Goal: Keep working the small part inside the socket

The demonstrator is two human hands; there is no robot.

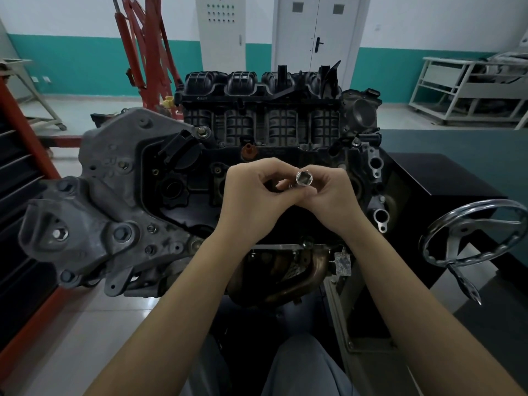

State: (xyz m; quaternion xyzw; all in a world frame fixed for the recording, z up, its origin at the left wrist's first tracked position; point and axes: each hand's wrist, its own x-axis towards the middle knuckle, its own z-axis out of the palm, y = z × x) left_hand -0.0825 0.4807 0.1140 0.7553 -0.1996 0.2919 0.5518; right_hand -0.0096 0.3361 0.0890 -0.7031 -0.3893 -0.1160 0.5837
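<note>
we see one chrome socket (302,177) held up in front of the engine (200,172), above its dark top cover and roughly level with the middle of the block. its open hollow end faces back toward us and slightly upward, so its long axis runs away from us toward the engine; the far end is hidden behind the fingers and we cannot tell what, if anything, is fitted there.

our right hand (328,195) pinches the socket, thumb and curled fingers closed round its barrel. our left hand (251,195) is curled too, its fingertips meeting the right hand's just left of the socket; something small and metallic shows between them at the socket's lower left, but whether the left fingers grip it or only touch it we cannot tell. the two hands press together at the knuckles.

counting what lies around: one engine on its stand, with four ribbed runners across the black intake manifold (261,110) at the back; one orange cap (249,150) just beyond the left hand; one spoked metal handwheel (474,232) off to the right, well apart from the hands; one red hoist (143,52) behind on the left; two bare forearms.
</note>
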